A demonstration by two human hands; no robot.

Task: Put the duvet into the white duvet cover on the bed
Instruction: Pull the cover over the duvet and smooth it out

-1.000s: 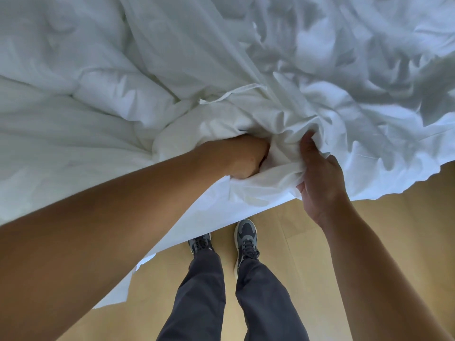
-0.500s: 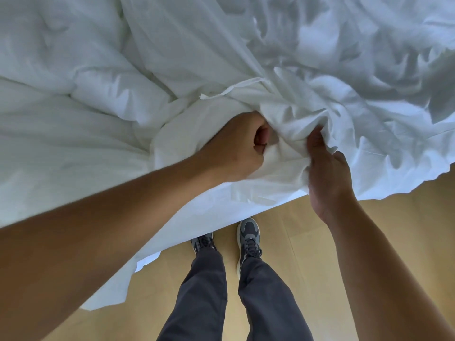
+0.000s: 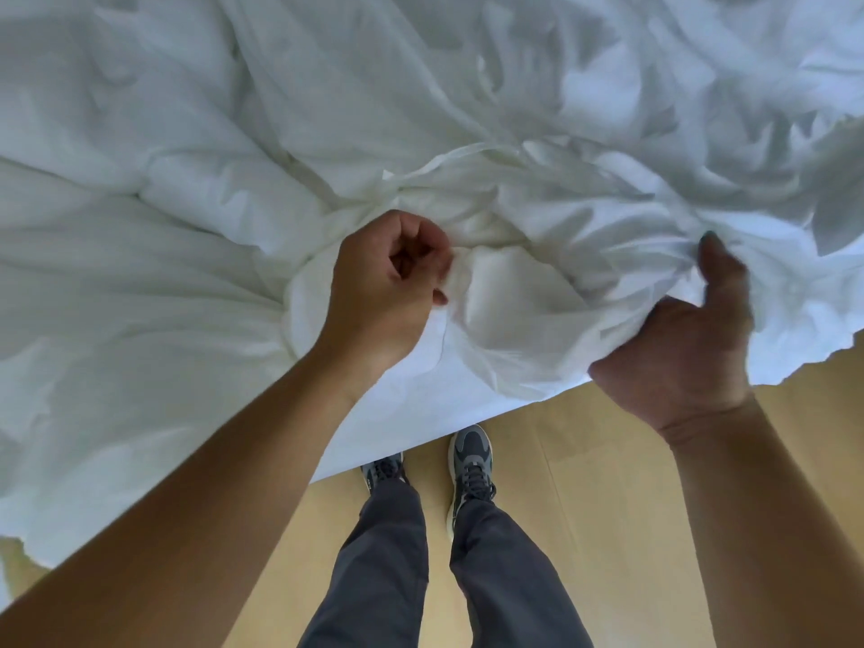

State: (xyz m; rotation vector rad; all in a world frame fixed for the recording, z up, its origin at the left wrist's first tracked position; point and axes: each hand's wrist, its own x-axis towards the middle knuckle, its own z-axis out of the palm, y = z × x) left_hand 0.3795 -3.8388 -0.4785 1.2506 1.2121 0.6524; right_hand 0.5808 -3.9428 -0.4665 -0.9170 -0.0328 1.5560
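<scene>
Currently, the white duvet cover (image 3: 608, 133) lies heavily creased across the upper and right part of the head view. Its near edge overhangs the light wooden floor (image 3: 617, 507). A thicker, padded white mass, which reads as the duvet (image 3: 201, 203), occupies the left side and touches the cover along a diagonal fold. Where one layer ends and the other begins cannot be told exactly, since both are white.

At the centre, the fabric gathers into a bunched knot (image 3: 467, 212) of slightly creamier tone, with a narrow hemmed strip (image 3: 467, 154) arching just above it.

The left hand (image 3: 388, 287) sits just beside this knot, on its left. Its fingers are curled inward, and the fingertips (image 3: 442, 273) pinch a small fold of the duvet cover.

The right hand (image 3: 678, 362) is well apart from the left, at the overhanging edge. Its thumb (image 3: 717, 264) lies on top of the cover; the other fingers are hidden under the fabric, so the hand grasps the cover's edge between thumb and fingers. This hand is motion-blurred.

Below the edge, two grey shoes (image 3: 470, 460) stand on the floor, under dark grey trousers (image 3: 388, 568). The left shoe is partly hidden by the overhang.
</scene>
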